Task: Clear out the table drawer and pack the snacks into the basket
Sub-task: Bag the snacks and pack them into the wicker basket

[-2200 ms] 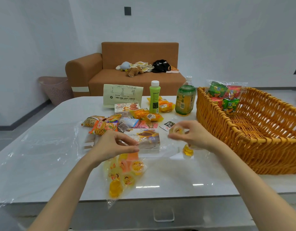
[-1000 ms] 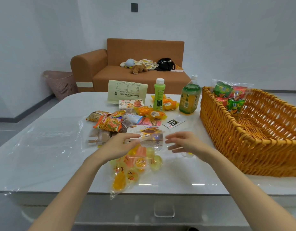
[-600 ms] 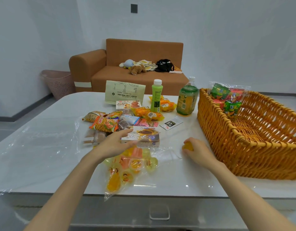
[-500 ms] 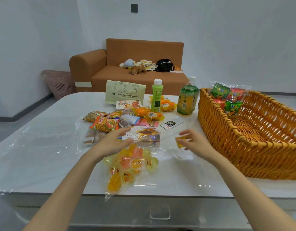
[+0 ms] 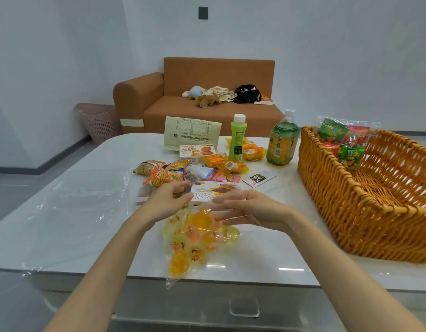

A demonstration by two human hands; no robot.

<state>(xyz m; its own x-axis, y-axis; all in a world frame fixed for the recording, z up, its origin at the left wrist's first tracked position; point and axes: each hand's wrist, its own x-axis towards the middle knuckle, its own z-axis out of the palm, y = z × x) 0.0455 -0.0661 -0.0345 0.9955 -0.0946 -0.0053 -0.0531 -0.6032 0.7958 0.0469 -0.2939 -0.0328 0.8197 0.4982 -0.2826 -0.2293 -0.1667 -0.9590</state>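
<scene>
A clear bag of jelly cups lies at the table's near edge. My left hand pinches the bag's upper edge at its mouth. My right hand hovers at the mouth with fingers straight, pointing left, and holds nothing. An orange jelly cup sits just inside the mouth below those fingers. The wicker basket stands on the right and holds a clear bag of green and red snack packs. The drawer with its clear handle is closed under the table's front.
Behind the hands lie a cake box, orange noodle snack packs, a sachet, yellow packs, a cookie box and a pale green pouch. A green bottle and a tea bottle stand upright. Clear film covers the table's left.
My right hand picked a loose jelly cup off the table by the basket, carried it left to the bag's mouth and let it go. My left hand stayed at the bag.
</scene>
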